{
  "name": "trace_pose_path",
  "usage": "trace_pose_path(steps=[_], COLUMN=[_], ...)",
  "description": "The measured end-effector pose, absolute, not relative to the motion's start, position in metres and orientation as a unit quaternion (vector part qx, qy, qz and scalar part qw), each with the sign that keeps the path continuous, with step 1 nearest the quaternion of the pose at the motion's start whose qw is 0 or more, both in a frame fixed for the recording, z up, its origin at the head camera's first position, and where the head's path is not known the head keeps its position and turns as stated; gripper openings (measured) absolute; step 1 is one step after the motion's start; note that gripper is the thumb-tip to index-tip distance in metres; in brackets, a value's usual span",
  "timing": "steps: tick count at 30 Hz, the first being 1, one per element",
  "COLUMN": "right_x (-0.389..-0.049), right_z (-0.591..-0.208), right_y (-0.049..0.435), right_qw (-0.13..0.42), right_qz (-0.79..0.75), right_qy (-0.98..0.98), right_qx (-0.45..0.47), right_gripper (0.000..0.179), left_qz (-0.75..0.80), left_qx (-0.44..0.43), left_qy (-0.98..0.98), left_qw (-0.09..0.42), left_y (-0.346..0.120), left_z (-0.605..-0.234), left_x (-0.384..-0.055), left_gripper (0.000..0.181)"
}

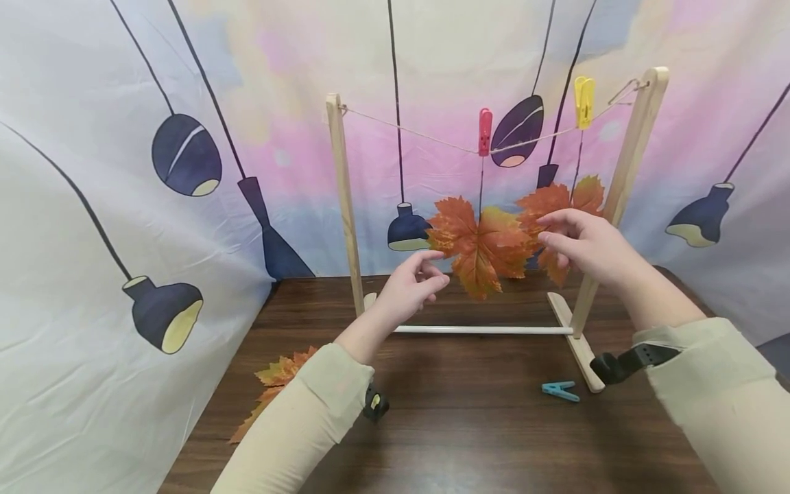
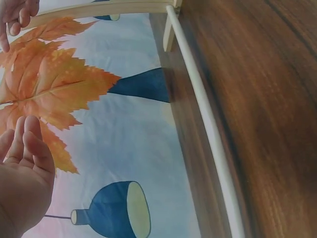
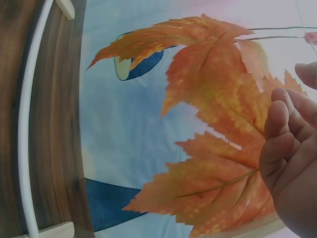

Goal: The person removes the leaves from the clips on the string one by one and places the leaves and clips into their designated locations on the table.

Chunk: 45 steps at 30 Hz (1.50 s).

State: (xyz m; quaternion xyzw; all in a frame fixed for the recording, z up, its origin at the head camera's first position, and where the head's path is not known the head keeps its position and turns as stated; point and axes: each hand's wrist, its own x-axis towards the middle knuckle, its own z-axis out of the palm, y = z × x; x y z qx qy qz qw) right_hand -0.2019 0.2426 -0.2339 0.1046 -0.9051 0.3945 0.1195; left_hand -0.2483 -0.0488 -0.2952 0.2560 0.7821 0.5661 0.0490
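Two orange maple leaves hang by their stems from a string (image 1: 413, 132) on a wooden stand. A red clothespin (image 1: 485, 130) is at the middle leaf (image 1: 478, 250), a yellow clothespin (image 1: 583, 103) above the right leaf (image 1: 544, 204). My left hand (image 1: 409, 287) is at the middle leaf's lower left edge, fingers loosely bent, nothing held; contact is uncertain. In front of the right leaf, partly covering it, is my right hand (image 1: 583, 243), with thumb and forefinger apart. The right wrist view shows its bent fingers (image 3: 277, 116) overlapping a leaf, with no visible grip.
On the brown table (image 1: 469, 425), a blue clothespin (image 1: 560, 391) lies near the stand's right foot (image 1: 577, 346). Another maple leaf (image 1: 280, 374) lies at left, partly behind the left sleeve. A white rod (image 1: 481, 330) joins the posts low down. Behind hangs a lamp-patterned cloth (image 1: 296, 89).
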Motion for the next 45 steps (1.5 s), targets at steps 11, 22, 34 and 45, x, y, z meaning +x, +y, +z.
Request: trace_pose_path(steps=[11,22,34,45], right_x=[-0.205,-0.210,-0.214,-0.214], right_z=[-0.217,-0.207,-0.191,-0.170], right_y=[0.230,0.220,0.213,0.204], right_qw=[0.125,0.149,0.166,0.185], right_qz=[0.385,0.403,0.406,0.421], right_qy=[-0.907,-0.895,-0.890,-0.880], right_qx=[0.114,0.119,0.124,0.119], right_gripper=[0.038,0.036,0.041,0.042], left_qz=[0.565,0.592,0.590,0.579], left_qx=[0.266,0.254,0.264,0.279], left_qy=[0.781,0.765,0.761,0.765], left_qw=[0.028,0.030,0.042,0.042], left_y=[-0.050,-0.043,-0.044,-0.034], left_z=[-0.282,-0.276,-0.271,-0.263], left_x=[-0.256,-0.260,-0.262,-0.262], left_gripper=[0.048,0.047,0.048,0.046])
